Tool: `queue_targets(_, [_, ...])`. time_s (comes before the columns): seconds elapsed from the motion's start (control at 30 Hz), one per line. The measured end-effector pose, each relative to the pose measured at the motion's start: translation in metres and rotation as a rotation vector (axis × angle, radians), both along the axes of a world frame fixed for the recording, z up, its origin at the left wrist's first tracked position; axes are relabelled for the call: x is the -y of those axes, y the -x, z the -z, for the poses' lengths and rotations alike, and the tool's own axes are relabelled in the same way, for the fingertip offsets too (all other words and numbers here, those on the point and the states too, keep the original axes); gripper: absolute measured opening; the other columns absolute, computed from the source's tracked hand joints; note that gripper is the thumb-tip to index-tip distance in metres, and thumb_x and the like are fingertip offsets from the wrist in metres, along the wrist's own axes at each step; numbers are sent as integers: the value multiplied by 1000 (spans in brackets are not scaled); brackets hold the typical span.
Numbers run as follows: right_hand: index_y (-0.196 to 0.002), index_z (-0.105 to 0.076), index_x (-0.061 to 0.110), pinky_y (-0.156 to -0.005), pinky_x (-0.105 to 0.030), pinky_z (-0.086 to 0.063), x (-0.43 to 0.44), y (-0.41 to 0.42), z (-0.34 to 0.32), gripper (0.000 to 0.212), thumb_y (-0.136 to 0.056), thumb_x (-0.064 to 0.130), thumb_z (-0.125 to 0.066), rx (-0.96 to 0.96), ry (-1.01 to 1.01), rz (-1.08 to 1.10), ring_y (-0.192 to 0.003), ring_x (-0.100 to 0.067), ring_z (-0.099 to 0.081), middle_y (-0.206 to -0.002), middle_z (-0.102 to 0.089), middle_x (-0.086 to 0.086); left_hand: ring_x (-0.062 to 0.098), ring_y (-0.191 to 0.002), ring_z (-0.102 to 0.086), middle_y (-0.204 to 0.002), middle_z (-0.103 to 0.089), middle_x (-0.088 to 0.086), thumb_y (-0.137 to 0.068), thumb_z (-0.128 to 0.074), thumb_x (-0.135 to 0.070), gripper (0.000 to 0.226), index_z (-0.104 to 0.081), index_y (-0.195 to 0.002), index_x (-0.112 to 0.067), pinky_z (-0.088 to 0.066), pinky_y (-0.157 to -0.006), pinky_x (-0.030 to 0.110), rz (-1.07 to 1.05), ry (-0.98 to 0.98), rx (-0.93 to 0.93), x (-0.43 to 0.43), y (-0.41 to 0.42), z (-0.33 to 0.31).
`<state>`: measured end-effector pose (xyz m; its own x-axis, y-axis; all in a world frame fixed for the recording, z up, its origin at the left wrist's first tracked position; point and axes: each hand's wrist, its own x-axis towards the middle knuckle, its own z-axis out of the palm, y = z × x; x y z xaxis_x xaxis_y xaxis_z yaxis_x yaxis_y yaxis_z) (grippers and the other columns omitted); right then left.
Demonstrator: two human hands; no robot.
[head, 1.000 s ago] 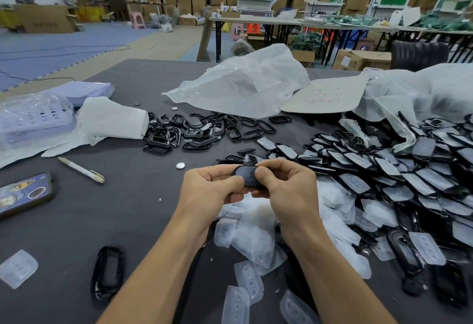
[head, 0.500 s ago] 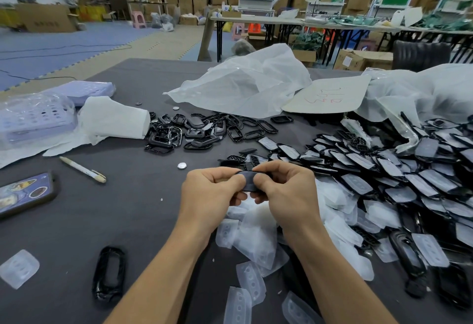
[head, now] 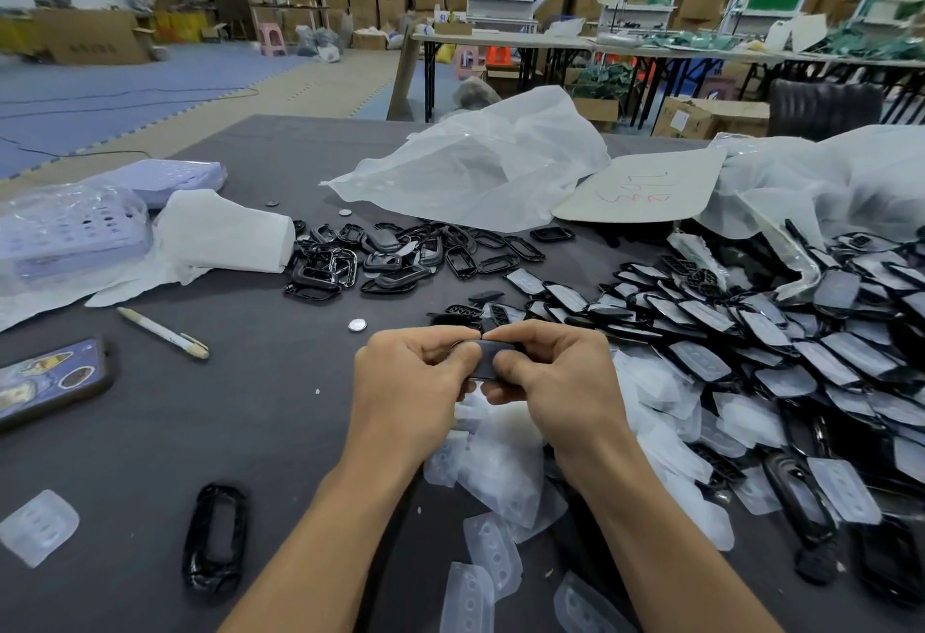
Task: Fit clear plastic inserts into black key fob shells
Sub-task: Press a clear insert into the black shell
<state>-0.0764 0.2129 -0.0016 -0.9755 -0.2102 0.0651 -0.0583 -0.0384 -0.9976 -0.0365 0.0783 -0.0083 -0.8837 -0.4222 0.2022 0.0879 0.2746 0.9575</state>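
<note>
Warehouse bench, dark grey table (head: 150, 432), cartons and racks behind. My reference is the held shell (head: 488, 359), centre frame and lifted off the table. Far left of it are a phone (head: 45, 382) and a pen (head: 162, 332). Lower left lie one loose clear insert (head: 37, 527) and an empty black frame (head: 215, 540), flat and well apart. Behind-left sits a heap of empty frames (head: 380, 257). The left hand (head: 410, 377) grips the shell's left end, thumb on top, fingers curled under. The right hand (head: 555, 372) pinches the right end the same way, and the two thumb tips nearly meet over the top edge. I can't tell if an insert is seated because the fingers cover the face. Just below the shell is the pile of clear inserts (head: 500, 462) on the table. Right of it is a big spread of fitted shells (head: 751, 347). My read: the shell is light, stiff and glossy, so slippy; hold it by the long edges, not across the opening. The insert looks thin and floppy and would likely buckle under a centre push. Press round its rim with the thumbs, corner by corner.
</note>
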Motion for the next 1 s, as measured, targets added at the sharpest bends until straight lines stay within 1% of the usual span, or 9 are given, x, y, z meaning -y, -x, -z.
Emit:
queue_targets(0.13, [-81,-79,14,-53,-25,-59,-1,0,-1,41,-91,-19,-56,30,1,-7,-52,-24,-71,-74,-77,-9,14,-55,-72,-67,-77,-4,-90,-76,-3,48,-81,-72,-48,-62,-57,31,-12,-59,-8,2,4,3])
queue_targets(0.23, [-81,-80,13,-54,-25,-58,-1,0,0,41,-91,-17,-53,45,0,-17,-50,-22,-69,-75,-77,-9,18,-57,-72,-69,-78,-1,-91,-75,-3,44,-82,-75,-44,-62,-58,34,7,-84,-1,4,4,6])
queue_targets(0.37, [-78,-81,20,-58,-28,-59,3,-1,4,32,-90,-6,-65,-15,-61,24,-58,-23,-72,-76,-78,-7,17,-57,-73,-72,-79,0,-90,-76,-3,37,-84,-83,-39,-63,-62,33,28,-85,7,8,5,8])
queue_targets(0.43, [-75,-80,22,-56,-29,-58,3,0,5,36,-90,-7,-66,-17,-69,44,-52,-20,-68,-72,-76,-8,18,-59,-74,-74,-80,0,-89,-77,-1,36,-84,-83,-36,-63,-64,34,48,-94,11,7,5,8])
queue_targets(0.53, [-72,-80,25,-55,-34,-58,3,1,5,39,-88,-8,-67,-13,-70,77,-45,-20,-62,-67,-75,-10,19,-61,-75,-76,-80,1,-88,-76,2,35,-85,-81,-32,-62,-60,29,62,-119,16,5,4,7])
queue_targets(0.63, [-70,-80,26,-51,-32,-55,2,2,4,41,-87,-9,-67,-17,-54,100,-43,-20,-60,-64,-74,-11,19,-65,-76,-80,-81,8,-90,-74,3,25,-84,-90,-20,-60,-60,24,107,-240,57,5,4,4])
queue_targets(0.73, [-71,-80,22,-50,-33,-54,-1,5,3,37,-87,-9,-67,-12,-46,120,-43,-20,-58,-63,-73,-11,20,-74,-78,-88,-81,12,-93,-65,10,31,-83,-95,-15,-59,-64,21,205,-380,130,6,3,1])
queue_targets(0.83, [-72,-80,21,-48,-30,-53,-2,6,5,36,-87,-9,-67,-20,-38,130,-43,-19,-58,-64,-73,-10,22,-79,-79,-92,-81,14,-91,-60,15,34,-82,-100,-9,-59,-67,20,221,-424,164,6,2,-1])
queue_targets(1.0, [-73,-80,19,-50,-29,-54,-2,7,7,33,-88,-8,-67,-42,-20,137,-47,-19,-61,-67,-75,-8,19,-86,-79,-95,-81,12,-86,-53,11,44,-85,-96,-17,-60,-71,21,249,-431,196,8,1,-1])
